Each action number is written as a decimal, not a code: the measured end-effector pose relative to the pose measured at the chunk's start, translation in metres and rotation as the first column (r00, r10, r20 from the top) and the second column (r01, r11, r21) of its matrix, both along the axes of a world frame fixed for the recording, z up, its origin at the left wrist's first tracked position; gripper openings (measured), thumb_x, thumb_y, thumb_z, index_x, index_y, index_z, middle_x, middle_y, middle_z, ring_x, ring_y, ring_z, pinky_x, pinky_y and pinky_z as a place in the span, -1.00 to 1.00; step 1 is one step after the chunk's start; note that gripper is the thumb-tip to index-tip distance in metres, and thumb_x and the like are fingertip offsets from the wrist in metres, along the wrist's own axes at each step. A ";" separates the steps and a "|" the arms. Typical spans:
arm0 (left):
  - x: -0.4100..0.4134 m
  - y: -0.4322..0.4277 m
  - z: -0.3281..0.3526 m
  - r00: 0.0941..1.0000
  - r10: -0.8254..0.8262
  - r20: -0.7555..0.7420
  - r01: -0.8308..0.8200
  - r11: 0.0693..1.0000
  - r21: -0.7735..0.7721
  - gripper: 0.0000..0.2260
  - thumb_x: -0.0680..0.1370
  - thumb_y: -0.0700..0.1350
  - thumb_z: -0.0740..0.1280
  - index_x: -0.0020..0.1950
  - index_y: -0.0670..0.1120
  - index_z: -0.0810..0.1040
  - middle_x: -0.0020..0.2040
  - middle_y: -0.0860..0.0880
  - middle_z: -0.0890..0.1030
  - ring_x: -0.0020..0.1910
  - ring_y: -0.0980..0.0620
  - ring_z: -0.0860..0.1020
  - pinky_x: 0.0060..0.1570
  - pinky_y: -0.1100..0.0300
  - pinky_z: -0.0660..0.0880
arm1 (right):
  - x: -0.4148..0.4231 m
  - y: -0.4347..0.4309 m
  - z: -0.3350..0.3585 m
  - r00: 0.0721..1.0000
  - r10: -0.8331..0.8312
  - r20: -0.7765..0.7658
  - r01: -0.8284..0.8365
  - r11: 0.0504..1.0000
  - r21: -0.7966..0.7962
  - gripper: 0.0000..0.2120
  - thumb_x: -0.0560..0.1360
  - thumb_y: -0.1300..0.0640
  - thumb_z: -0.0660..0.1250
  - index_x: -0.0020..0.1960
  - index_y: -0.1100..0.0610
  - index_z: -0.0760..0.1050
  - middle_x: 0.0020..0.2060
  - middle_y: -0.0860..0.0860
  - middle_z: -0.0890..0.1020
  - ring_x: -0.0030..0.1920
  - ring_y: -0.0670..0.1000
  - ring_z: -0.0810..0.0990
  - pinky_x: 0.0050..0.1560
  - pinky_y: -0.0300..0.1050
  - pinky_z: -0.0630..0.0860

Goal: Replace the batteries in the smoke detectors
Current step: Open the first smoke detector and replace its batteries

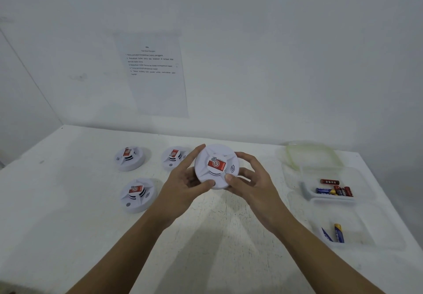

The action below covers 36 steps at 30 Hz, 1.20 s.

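Your left hand [183,179] and right hand [254,179] both curl around one raised detector [216,164], centre frame. Three other detectors [129,158] rest on the surface [68,179], left. Batteries [334,190] at right: perhaps eight.

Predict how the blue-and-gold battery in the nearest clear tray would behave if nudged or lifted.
The battery is a smooth cylinder lying on its side, so a sideways nudge would probably roll it until the tray wall stops it. It looks rigid, so it should not bend. Its glossy casing may be a little slippery to pinch.
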<state>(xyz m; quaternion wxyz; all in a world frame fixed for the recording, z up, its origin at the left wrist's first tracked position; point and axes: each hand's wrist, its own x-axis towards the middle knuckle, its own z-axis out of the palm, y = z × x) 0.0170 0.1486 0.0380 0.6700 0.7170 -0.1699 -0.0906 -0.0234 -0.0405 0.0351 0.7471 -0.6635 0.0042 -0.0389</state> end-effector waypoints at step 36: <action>0.004 0.017 -0.012 0.978 -0.070 0.198 0.013 0.962 0.274 -0.19 0.33 0.02 0.65 0.48 0.21 0.32 0.31 0.20 0.55 0.14 0.01 0.59 -0.06 0.12 0.65 | -0.004 -0.011 -0.002 0.987 0.140 0.083 -0.113 0.957 -0.267 -0.26 0.34 0.21 0.62 0.40 -0.15 0.41 0.16 -0.05 0.66 0.16 0.06 0.63 0.05 0.09 0.67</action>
